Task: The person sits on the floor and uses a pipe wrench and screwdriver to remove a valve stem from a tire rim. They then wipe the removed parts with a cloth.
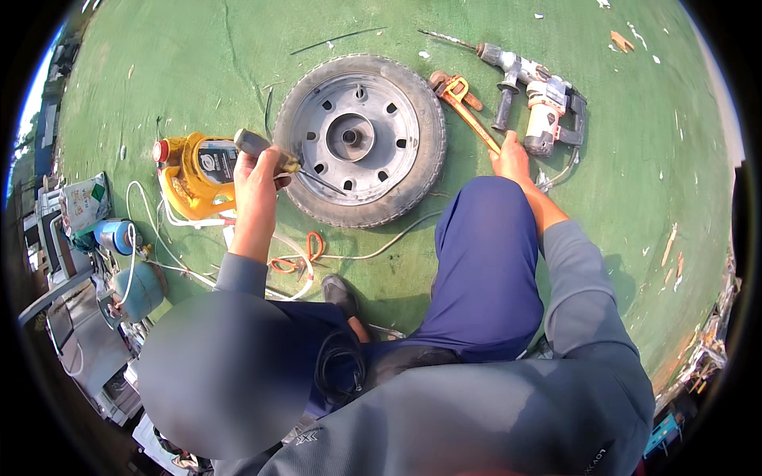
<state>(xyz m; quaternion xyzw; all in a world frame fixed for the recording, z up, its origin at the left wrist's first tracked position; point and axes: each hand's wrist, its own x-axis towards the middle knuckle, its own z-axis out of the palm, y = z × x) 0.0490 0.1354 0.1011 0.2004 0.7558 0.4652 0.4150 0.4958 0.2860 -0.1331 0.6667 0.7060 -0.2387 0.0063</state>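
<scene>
We hold our left hand (255, 184) out in front, curled closed. We stretch our right arm (583, 285) past the outside of our bent right knee (490, 208), and our right hand (512, 162) is curled closed too.

A power drill (544, 111) is laid on the green floor (651, 182). A yellow jug (181, 184) is fitted with a red cap (159, 151). A teal cylinder (138, 292) is placed near a blue canister (116, 236).
</scene>
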